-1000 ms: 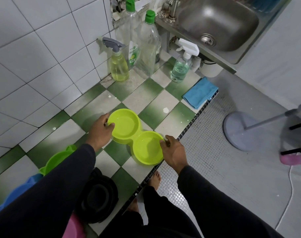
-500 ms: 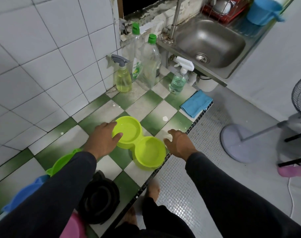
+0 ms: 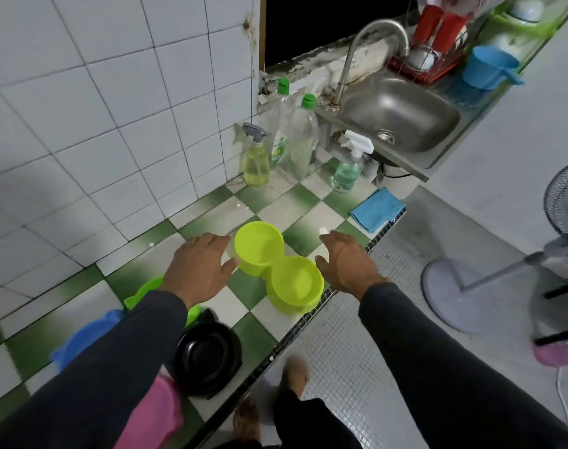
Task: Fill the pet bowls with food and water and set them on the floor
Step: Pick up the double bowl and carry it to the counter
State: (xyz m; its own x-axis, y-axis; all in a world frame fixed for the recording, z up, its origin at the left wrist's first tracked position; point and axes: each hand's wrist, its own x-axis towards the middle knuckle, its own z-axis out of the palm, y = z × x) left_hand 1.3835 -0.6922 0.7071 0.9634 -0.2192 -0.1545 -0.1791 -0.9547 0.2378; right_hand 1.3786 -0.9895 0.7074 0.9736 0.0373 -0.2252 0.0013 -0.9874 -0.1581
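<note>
Green double bowl [image 3: 278, 265] on checkered ledge [image 3: 256, 319], both hands (left [image 3: 198, 265], right [image 3: 347, 262]) released beside it

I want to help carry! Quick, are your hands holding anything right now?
Left hand: open, fingers spread, holding nothing, beside the lime-green double pet bowl.
Right hand: open, holding nothing, beside the bowl.

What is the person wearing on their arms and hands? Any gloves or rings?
Both arms are covered by long, dark grey sleeves, the left sleeve and the right sleeve, plain with no markings, reaching down to the wrists. The left hand and right hand are bare: no gloves, and no rings or watch that this view shows.
</note>
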